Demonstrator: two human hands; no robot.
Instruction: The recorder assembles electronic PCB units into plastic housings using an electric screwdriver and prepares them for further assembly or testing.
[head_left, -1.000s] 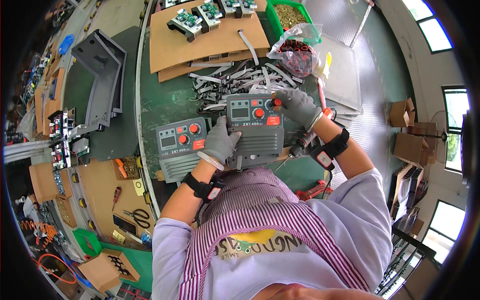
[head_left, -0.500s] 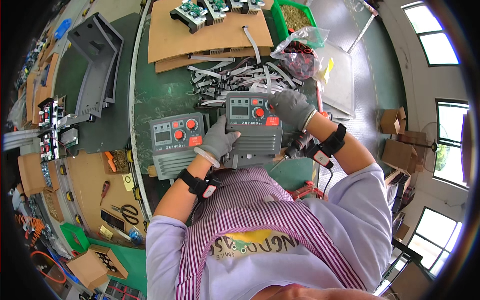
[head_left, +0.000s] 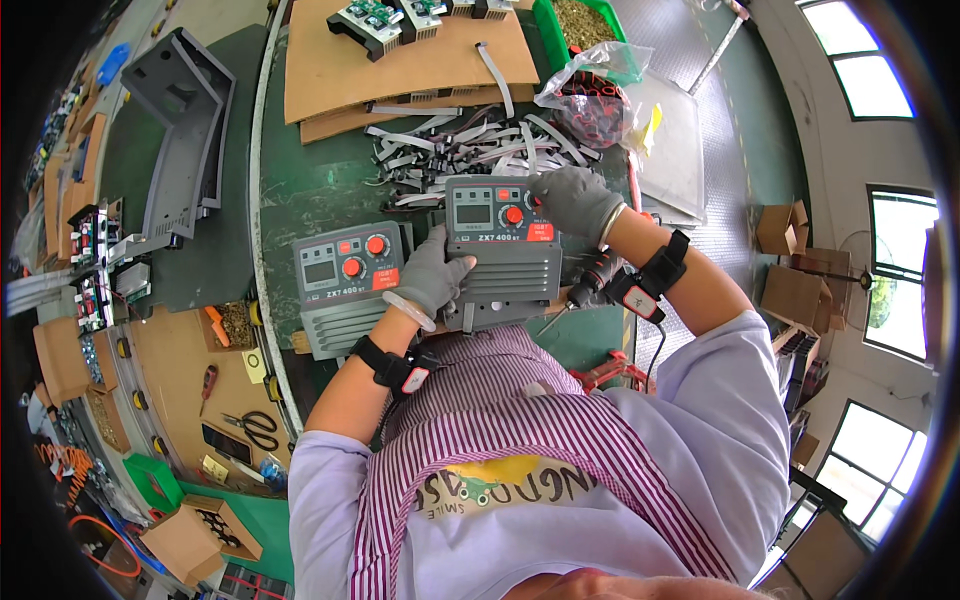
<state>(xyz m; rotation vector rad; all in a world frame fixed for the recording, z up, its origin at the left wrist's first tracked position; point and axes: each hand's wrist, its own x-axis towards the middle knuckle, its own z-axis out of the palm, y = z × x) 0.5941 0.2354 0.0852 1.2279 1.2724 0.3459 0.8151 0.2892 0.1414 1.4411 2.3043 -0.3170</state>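
A grey welding-machine front panel [head_left: 503,285] with a small display, red labels and louvre slots lies at the table's near edge. My gloved left hand [head_left: 438,278] grips its left side, thumb laid across the front. At its upper right corner, the gloved fingers of my right hand [head_left: 578,203] are pinched round a small red knob [head_left: 535,199], mostly hidden by the glove. A second red knob [head_left: 514,215] sits lower on the face. Left of my left hand rests a similar panel [head_left: 348,285] bearing two red knobs.
Beyond the panels lies a heap of ribbon cables [head_left: 455,150]. Behind it, cardboard [head_left: 400,80] carries heatsink boards. A plastic bag of dark and red parts [head_left: 592,115] stands at the right, near a green bin [head_left: 585,30]. A power screwdriver [head_left: 592,283] lies beside my right forearm.
The whole view has shifted slightly. My left hand keeps its hold on the panel, and my right fingers stay at the upper right knob with a small change in wrist angle.
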